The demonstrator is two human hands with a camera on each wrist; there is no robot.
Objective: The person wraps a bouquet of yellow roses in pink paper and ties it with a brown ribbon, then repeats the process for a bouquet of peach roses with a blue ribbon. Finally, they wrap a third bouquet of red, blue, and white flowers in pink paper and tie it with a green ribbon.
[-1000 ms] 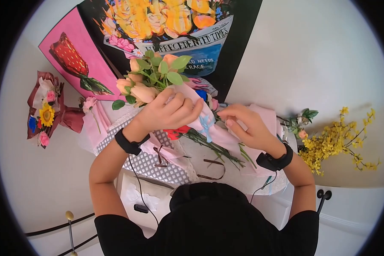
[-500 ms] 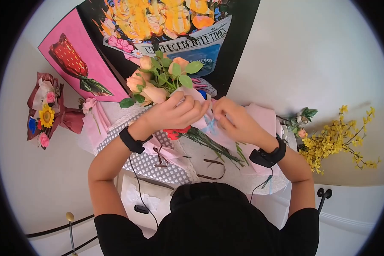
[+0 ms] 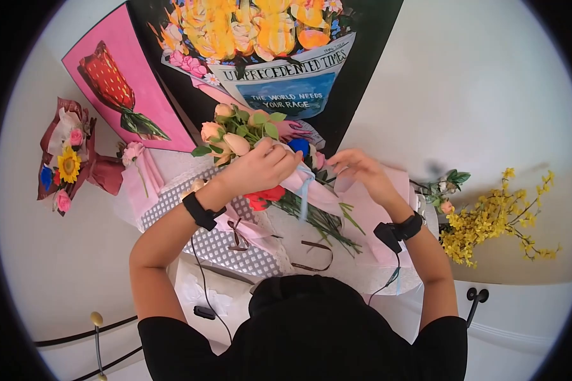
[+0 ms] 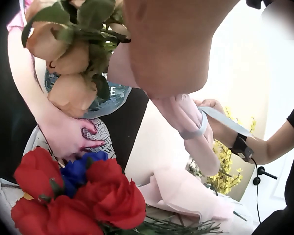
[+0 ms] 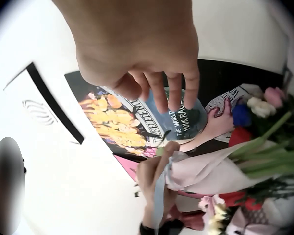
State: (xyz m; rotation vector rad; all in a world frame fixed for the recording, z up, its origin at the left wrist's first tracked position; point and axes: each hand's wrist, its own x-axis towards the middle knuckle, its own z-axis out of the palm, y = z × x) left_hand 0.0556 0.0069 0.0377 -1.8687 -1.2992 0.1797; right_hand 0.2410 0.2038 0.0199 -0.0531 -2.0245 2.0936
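Peach roses point(image 3: 236, 144) with green leaves, wrapped in pale pink paper point(image 5: 206, 171), are gripped by my left hand point(image 3: 260, 168) just below the blooms. A light blue ribbon point(image 3: 304, 193) circles the wrap beside that hand, one end hanging down. My right hand point(image 3: 365, 174) is off to the right of the wrap; in the right wrist view its fingers hang loosely bent with nothing held. Cut green stems point(image 3: 349, 216) stick out of the wrap's lower end. Red roses point(image 4: 103, 196) lie under the bouquet.
Behind stand a floral painting point(image 3: 286, 95) and a pink strawberry-bouquet picture point(image 3: 114, 82). A maroon-wrapped bouquet point(image 3: 102, 171) is at the left, yellow blossoms point(image 3: 476, 232) at the right. A brown ribbon point(image 3: 329, 257), a patterned box point(image 3: 203, 244) and pink paper point(image 3: 391, 190) are on the table.
The bouquet has dropped lower in the left hand's grip. The right hand went in to the ribbon, then moved away rightward. The ribbon's end now hangs down and the camera view has shifted slightly.
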